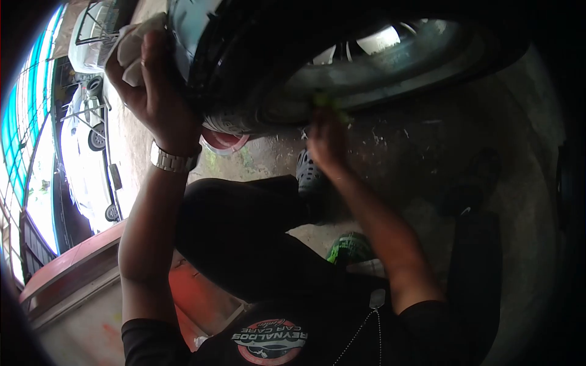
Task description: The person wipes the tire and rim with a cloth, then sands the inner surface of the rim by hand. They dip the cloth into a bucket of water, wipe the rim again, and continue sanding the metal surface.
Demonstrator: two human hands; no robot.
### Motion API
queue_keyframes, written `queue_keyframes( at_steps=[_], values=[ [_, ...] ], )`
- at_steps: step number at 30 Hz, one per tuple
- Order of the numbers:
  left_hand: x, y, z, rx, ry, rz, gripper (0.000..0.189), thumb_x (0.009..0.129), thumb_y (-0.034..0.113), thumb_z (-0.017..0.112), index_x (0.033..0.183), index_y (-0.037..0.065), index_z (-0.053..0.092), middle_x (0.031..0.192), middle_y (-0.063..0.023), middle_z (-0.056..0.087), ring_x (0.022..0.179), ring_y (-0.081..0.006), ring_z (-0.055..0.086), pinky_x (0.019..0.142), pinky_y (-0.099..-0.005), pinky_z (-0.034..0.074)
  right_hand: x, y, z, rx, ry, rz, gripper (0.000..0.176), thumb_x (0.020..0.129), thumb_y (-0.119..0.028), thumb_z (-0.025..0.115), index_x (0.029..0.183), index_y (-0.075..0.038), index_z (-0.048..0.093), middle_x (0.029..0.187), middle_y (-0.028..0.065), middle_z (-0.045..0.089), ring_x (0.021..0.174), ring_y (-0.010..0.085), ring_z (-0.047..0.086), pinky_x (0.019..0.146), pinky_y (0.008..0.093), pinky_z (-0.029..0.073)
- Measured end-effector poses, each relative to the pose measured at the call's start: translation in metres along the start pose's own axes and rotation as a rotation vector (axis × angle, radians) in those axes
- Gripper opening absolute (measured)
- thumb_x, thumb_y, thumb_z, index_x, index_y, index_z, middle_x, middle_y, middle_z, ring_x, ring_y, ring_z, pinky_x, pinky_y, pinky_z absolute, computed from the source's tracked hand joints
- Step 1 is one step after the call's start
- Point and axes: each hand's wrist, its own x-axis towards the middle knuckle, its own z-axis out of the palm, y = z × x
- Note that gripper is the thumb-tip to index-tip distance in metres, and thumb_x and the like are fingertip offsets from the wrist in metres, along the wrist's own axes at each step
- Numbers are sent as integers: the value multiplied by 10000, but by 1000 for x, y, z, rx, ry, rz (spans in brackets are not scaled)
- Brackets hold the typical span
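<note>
My left hand (160, 100), with a metal watch on the wrist, is raised at the upper left. Its fingers are closed round a crumpled white cloth (139, 49), close to the dark, shiny car body (186, 27). Lower and to the right, my right hand (328, 141) reaches up to the car's wheel. Between its fingers is a small yellow-green thing (323, 100), held against the black tyre (271, 110) just below the rim (390, 82). Shadow and blur hide what kind of thing it is.
A reddish basin (226, 143) stands on the wet concrete floor behind the tyre. A grey clog with holes (309, 174) and a green-and-black shoe (351, 247) are below my hands. White cars (88, 146) are parked at left. A red-edged bench-like structure (73, 262) lies at lower left.
</note>
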Motion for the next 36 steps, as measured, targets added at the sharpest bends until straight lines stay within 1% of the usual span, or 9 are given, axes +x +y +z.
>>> queue_keyframes(
  at_steps=[4,7,9,13,19,25,28,32,36],
  values=[
    [6,-17,-31,230,-180,41,510,920,196,718,1388,61,568,1323,-97,526,1228,-219,556,1086,-391,426,-1,-47,11,122,202,-116,234,1014,-163,512,1036,22,653,1014,257,672,975,441,635,856,511,487],
    [6,-7,-27,1051,-267,680,455,964,187,664,1384,48,558,1239,-84,640,1167,-239,614,1157,-440,345,6,13,-8,15,-45,83,189,1008,-151,523,998,-8,645,988,242,651,912,431,643,775,505,493],
    [2,2,-5,27,33,-134,576,901,171,704,1422,24,508,1261,-110,672,1208,-262,621,1213,-501,242,5,-6,-4,71,85,31,195,1010,-143,512,996,0,644,960,231,658,890,428,644,773,491,499],
    [5,-8,-21,1052,-289,664,549,929,159,674,1432,24,502,1341,-129,641,1287,-228,588,1200,-520,278,14,-29,-1,158,149,-134,199,1012,-140,506,994,4,641,968,231,665,919,439,639,823,479,505],
    [10,-17,-24,337,-164,150,651,852,301,764,1415,56,548,1308,-149,636,1258,-293,582,1132,-488,404,6,-67,1,209,193,-23,212,973,-160,555,1057,10,651,1016,234,654,1021,435,591,933,536,446],
    [10,-5,-19,940,-234,705,708,815,335,809,1417,69,548,1303,-142,614,1284,-296,550,1072,-449,473,9,-3,-11,65,-18,7,271,1013,-173,520,1185,2,634,1073,255,660,979,467,616,888,506,489],
    [10,-19,-26,204,-116,35,737,789,332,829,1418,68,547,1295,-138,633,1267,-283,570,1090,-461,453,-4,-78,8,266,166,-5,290,1028,-185,517,1218,1,634,1135,255,668,1054,451,637,929,451,508],
    [13,-9,-36,1125,-324,690,716,815,327,817,1424,67,543,1320,-121,596,1283,-255,557,1061,-444,480,-2,-6,4,169,125,-76,146,995,-132,565,1032,-13,641,936,209,658,869,433,639,806,506,497],
    [9,-17,-39,841,-295,500,674,841,247,801,1429,55,534,1341,-122,596,1282,-241,549,1097,-464,437,6,-89,-8,204,83,243,171,997,-158,568,983,-7,646,916,211,654,854,430,636,787,493,495]
  ],
)
